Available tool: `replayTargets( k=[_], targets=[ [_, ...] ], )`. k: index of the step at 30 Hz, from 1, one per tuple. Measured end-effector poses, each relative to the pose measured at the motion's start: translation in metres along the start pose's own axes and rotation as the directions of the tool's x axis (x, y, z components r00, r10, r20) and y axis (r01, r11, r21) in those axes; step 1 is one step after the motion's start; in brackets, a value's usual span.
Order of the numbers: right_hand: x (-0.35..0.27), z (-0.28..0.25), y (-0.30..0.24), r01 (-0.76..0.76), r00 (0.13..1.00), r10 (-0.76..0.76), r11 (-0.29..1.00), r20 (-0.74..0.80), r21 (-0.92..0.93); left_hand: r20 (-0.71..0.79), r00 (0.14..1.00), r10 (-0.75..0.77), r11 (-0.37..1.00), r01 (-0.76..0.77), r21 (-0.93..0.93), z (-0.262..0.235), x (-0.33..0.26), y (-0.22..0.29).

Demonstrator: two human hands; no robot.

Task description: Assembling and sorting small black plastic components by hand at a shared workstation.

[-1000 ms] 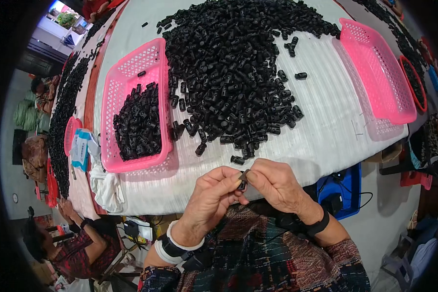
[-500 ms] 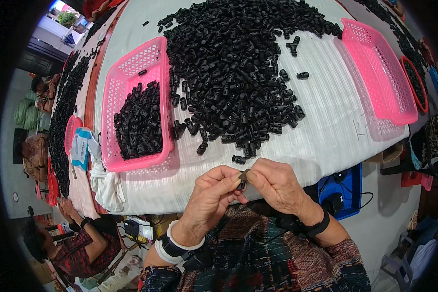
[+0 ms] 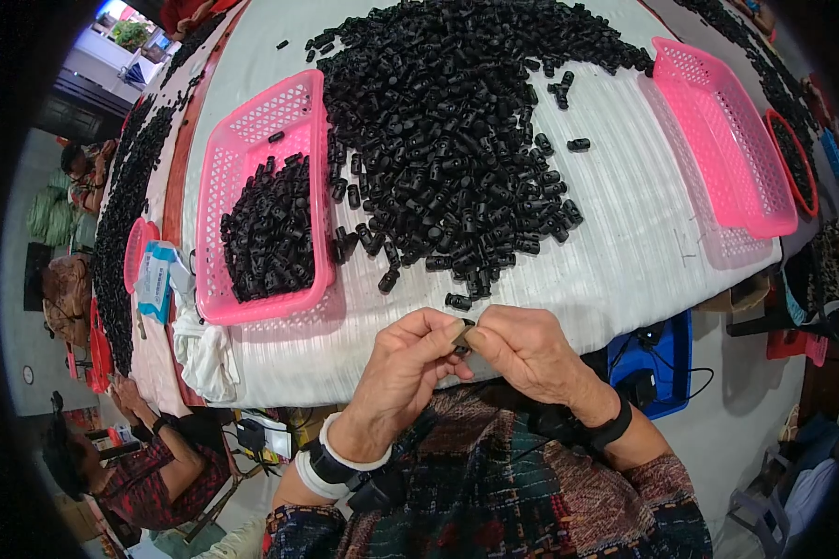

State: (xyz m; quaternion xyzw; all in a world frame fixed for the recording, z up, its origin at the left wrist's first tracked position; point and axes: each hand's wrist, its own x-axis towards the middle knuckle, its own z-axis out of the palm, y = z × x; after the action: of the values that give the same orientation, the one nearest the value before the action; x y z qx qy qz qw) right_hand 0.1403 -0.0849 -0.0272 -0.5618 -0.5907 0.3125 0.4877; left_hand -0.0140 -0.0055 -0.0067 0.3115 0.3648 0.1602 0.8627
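My left hand (image 3: 403,361) is closed, its thumb and fingers pinching a small black plastic cord lock (image 3: 460,348) near the table's front edge. Against that piece my right hand (image 3: 528,352) is closed too, thumb and forefinger pressed on a small, thin greyish flat piece (image 3: 471,330); its exact kind I cannot make out. Just beyond my fingertips lies a loose cord lock (image 3: 458,301). Past it spreads a large heap of black cord locks (image 3: 438,140). To the left stands a pink plastic basket (image 3: 322,186), partly filled with the same pieces.
Another pink basket (image 3: 746,140) sits on the white-covered table (image 3: 625,252) at the right. White cloth (image 3: 203,359) and a blue-and-white packet (image 3: 157,279) lie at the left. Below the right edge is a blue crate (image 3: 671,373) with cables. Other people sit at the left.
Both hands stay pinched together at nearly the same spot, shifting slightly. The cord lock between them has turned a little. The basket and heap look unchanged.
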Motion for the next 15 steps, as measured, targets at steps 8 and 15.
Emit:
replayTargets(
  k=[8, 15],
  targets=[
    [-0.006, -0.005, -0.016, 0.156, 0.934, -0.159, 0.987, -0.321, -0.035, 0.115, 0.993, -0.010, 0.988, 0.028, -0.153, 0.001, 0.001, 0.000],
    [0.001, 0.011, -0.012, 0.404, 0.769, -0.598, 0.729, -0.227, -0.553, 0.134, 0.991, 0.005, 0.978, 0.023, -0.209, 0.003, -0.006, 0.000]
  ],
)
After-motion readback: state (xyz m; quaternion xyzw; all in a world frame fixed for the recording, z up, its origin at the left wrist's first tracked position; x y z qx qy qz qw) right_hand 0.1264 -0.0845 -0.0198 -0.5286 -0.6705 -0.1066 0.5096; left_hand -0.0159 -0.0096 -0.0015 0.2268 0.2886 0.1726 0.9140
